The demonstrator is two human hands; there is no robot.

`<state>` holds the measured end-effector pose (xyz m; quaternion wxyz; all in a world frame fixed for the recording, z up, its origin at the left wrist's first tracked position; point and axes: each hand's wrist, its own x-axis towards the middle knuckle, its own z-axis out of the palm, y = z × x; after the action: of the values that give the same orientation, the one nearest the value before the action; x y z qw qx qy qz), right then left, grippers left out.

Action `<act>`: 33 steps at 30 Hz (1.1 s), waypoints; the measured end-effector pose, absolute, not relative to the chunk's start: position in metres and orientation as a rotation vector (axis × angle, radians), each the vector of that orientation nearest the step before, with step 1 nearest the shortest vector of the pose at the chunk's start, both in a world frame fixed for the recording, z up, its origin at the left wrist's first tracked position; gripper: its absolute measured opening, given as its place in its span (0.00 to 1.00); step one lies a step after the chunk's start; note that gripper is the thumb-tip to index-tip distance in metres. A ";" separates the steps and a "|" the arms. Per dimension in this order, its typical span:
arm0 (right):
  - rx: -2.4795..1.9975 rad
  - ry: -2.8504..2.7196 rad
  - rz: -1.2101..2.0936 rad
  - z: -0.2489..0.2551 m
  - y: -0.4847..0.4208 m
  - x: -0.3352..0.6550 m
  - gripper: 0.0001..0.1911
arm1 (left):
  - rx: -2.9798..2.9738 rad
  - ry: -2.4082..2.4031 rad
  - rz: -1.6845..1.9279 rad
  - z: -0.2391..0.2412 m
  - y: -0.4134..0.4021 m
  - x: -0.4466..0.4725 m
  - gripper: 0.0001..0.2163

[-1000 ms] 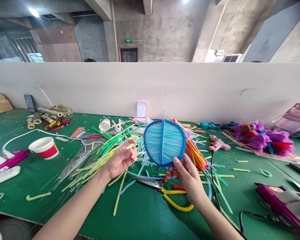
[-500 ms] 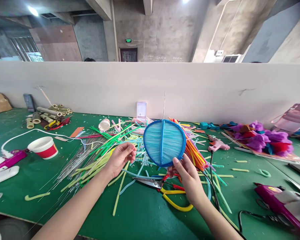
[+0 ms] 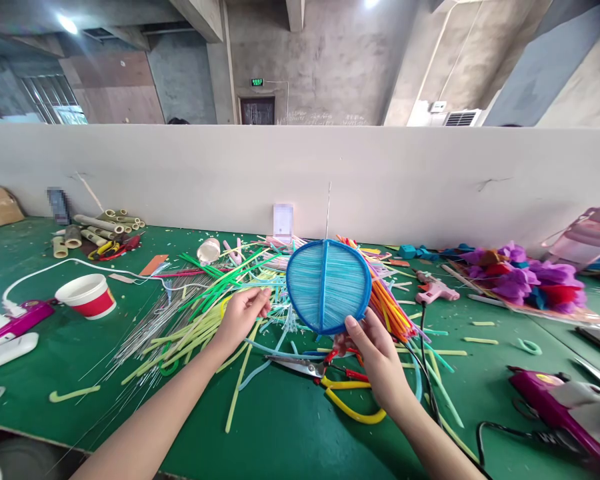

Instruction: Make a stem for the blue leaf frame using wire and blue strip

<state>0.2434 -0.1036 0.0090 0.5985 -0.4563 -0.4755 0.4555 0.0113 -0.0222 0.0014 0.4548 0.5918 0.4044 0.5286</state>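
I see a fuzzy green bench (image 3: 280, 433) in a grey concrete room, with a flat white wall (image 3: 180, 173) at its far side. My right hand (image 3: 375, 353) pinches the bottom edge of a round blue disc (image 3: 329, 287) and holds it upright above the bench. The disc is thin strands with one rib down the middle. At its 9 o'clock, my left hand (image 3: 240, 313) has its fingertips pressed together over long, bright sticks (image 3: 195, 330). I cannot tell if it holds one.

The disc (image 3: 329, 287) at centre looks like fine matt thread strung inside a fuzzy blue rim (chenille, perhaps). The table (image 3: 280, 433) cover is matt green and felt-like. At lower centre the scissors (image 3: 293, 363) have bright bare-metal blades. Left of centre, thin wires (image 3: 145, 333) glint silvery.
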 end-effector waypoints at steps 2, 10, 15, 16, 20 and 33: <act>-1.063 -1.101 1.054 0.009 -0.104 0.243 0.18 | 1.470 0.998 1.328 0.001 -0.021 0.013 0.12; -1.055 -1.129 1.094 0.008 -0.105 0.241 0.18 | 1.436 0.988 1.364 0.003 -0.024 0.013 0.24; -1.045 -1.162 1.129 0.009 -0.107 0.240 0.19 | 1.389 0.906 1.221 0.006 -0.027 0.018 0.18; -1.041 -1.178 1.144 0.010 -0.107 0.239 0.19 | 1.381 0.899 1.203 0.007 -0.028 0.019 0.18; -1.054 -1.243 1.175 0.010 -0.108 0.237 0.19 | 1.374 0.906 1.188 0.008 -0.029 0.019 0.14; -1.019 -1.251 1.221 0.011 -0.108 0.238 0.17 | 1.244 0.787 1.223 0.009 -0.026 0.011 0.13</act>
<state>0.2382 -0.1079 0.0108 0.5305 -0.4270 -0.5242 0.5114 0.0110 -0.0259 0.0087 0.5762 0.5312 0.3361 0.5223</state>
